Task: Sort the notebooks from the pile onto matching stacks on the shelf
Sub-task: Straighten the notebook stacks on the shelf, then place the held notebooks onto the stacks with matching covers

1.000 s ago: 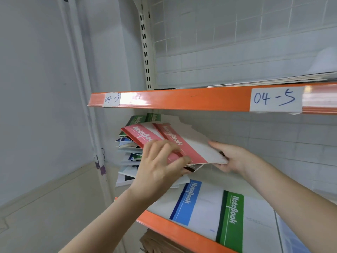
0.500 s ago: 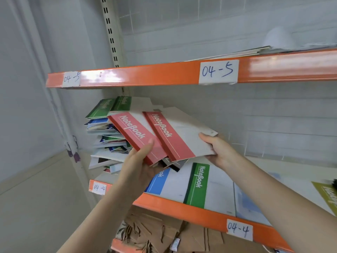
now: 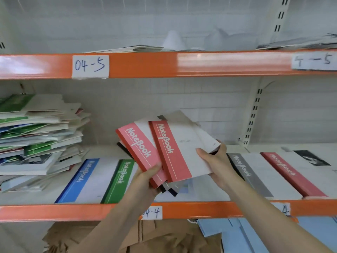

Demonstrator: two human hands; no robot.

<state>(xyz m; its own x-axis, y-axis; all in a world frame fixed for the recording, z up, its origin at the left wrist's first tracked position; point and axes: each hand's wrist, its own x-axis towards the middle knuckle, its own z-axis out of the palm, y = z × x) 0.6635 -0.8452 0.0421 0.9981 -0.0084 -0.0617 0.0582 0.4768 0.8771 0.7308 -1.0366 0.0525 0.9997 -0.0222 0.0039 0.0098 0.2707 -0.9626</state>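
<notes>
Notebooks [image 3: 169, 150] fanned above the middle shelf [image 3: 182, 209], left hand [image 3: 145, 179] and right hand [image 3: 215, 161] both gripping the bundle. Risk: dark copies underneath sit loose and may slide out.

The pile [image 3: 36, 139] sits left on the shelf [image 3: 54, 210], stacks [image 3: 273, 174] lying right.

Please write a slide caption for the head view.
Both hands hold red notebooks above sorted stacks.
</notes>
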